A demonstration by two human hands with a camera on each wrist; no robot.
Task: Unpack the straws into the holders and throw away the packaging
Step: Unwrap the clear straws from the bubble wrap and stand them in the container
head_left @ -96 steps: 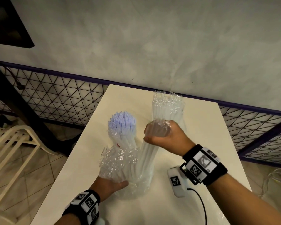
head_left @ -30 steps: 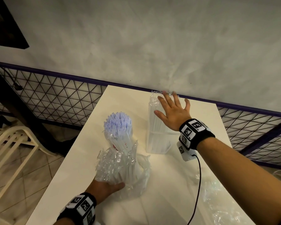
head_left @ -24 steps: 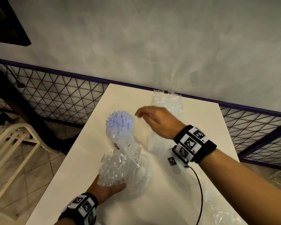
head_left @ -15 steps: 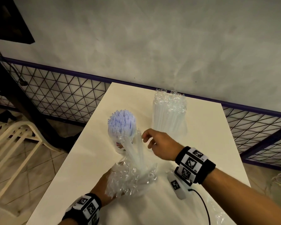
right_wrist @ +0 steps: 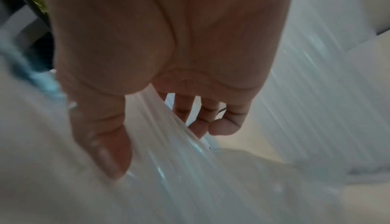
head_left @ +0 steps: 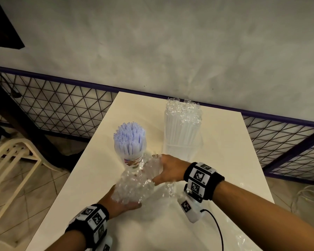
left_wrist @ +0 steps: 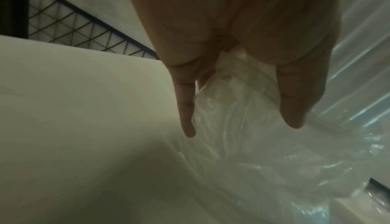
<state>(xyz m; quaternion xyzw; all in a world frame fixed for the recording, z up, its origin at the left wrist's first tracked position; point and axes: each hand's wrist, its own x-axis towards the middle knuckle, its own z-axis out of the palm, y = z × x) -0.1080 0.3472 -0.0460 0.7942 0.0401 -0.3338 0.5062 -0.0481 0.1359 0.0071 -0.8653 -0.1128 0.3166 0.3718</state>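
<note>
On the white table [head_left: 225,160] stand two clear holders. The left holder [head_left: 132,160] is full of white-blue straws [head_left: 129,136]. The right holder [head_left: 181,151] carries clear-wrapped straws [head_left: 182,124]. In front of them my left hand [head_left: 127,201] [left_wrist: 242,127] holds the crumpled clear bag [head_left: 134,187] [left_wrist: 263,152] from below. My right hand [head_left: 158,171] [right_wrist: 168,144] grips a bundle of clear straws [right_wrist: 160,127] sticking out of the bag's top, thumb on one side and fingers on the other. How many straws remain in the bag is hidden by the crinkled film.
More loose clear plastic [head_left: 243,238] lies at the table's near right corner. A black cable [head_left: 216,227] runs from my right wrist device. A wire mesh fence [head_left: 62,113] and grey wall back the table. A cream plastic chair [head_left: 13,160] stands on the left.
My right hand left the right holder, came back across the table and took hold of the straws in the bag. My left hand kept hold of the bag, which shifted slightly right.
</note>
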